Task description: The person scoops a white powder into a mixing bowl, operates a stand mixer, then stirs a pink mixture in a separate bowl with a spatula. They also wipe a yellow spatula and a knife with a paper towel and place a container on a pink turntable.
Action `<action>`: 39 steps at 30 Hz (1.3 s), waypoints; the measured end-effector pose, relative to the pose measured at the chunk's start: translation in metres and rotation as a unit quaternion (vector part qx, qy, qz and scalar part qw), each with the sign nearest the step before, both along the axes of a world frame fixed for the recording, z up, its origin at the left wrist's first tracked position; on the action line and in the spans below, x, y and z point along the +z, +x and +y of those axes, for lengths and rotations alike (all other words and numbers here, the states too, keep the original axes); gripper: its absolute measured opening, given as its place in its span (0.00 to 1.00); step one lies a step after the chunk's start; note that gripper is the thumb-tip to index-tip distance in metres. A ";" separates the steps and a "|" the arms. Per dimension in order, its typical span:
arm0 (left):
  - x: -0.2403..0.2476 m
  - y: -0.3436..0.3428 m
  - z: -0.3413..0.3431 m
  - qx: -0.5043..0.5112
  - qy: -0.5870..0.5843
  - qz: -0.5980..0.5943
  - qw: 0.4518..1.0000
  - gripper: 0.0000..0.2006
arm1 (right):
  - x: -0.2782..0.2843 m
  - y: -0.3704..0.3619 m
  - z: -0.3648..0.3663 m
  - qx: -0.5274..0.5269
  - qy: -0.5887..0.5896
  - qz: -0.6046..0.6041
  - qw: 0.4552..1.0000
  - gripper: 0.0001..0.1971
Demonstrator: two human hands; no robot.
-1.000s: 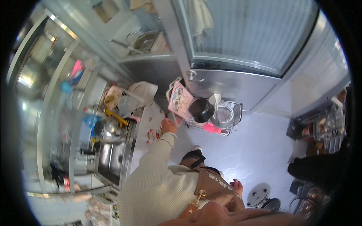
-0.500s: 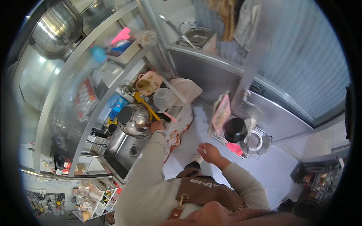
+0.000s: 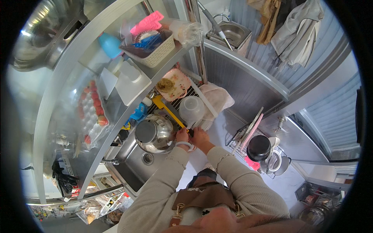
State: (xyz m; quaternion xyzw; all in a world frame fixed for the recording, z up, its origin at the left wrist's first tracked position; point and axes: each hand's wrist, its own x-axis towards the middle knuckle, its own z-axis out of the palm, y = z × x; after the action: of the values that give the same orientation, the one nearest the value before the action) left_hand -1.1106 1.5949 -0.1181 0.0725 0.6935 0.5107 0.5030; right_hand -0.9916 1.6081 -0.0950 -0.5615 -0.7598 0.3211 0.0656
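Obscuring their fingertips, left hand (image 3: 182, 136) and right hand (image 3: 201, 137) meeting beside a yellow tool (image 3: 174, 117), fingers bent, grip impossible to tell.

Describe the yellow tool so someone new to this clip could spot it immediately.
Start at the steel sink, lower left of centre, then the shiny round vessel toward its upper end in view. Between that vessel and a round translucent container, the yellow tool slants down to the right. Its long, narrow, bright yellow body sets it apart from both rounded neighbours.
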 end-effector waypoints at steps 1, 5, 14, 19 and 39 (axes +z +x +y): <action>0.003 -0.001 -0.006 -0.021 0.005 0.034 0.999 0.13 | 0.002 -0.003 -0.001 0.016 -0.001 -0.023 1.000 0.26; 0.037 0.000 -0.019 -0.003 0.095 0.006 0.995 0.09 | 0.011 -0.013 -0.004 0.049 0.024 -0.095 0.994 0.23; 0.108 -0.008 -0.038 -0.030 0.146 -0.186 0.971 0.05 | -0.004 -0.026 -0.004 0.008 -0.052 0.000 0.999 0.24; 0.137 0.002 -0.039 -0.093 0.169 -0.123 0.973 0.07 | 0.000 -0.019 -0.001 0.097 -0.088 0.171 0.977 0.15; 0.248 0.042 -0.151 -0.235 0.244 -0.118 0.934 0.06 | 0.120 0.048 -0.075 -0.046 -0.316 0.300 0.899 0.14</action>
State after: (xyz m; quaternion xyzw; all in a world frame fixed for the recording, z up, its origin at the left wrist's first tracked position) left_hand -1.0683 1.4435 0.1301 0.2928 0.4465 0.5360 0.6539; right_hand -0.9435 1.5330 0.0248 -0.4638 -0.5362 0.6942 0.1248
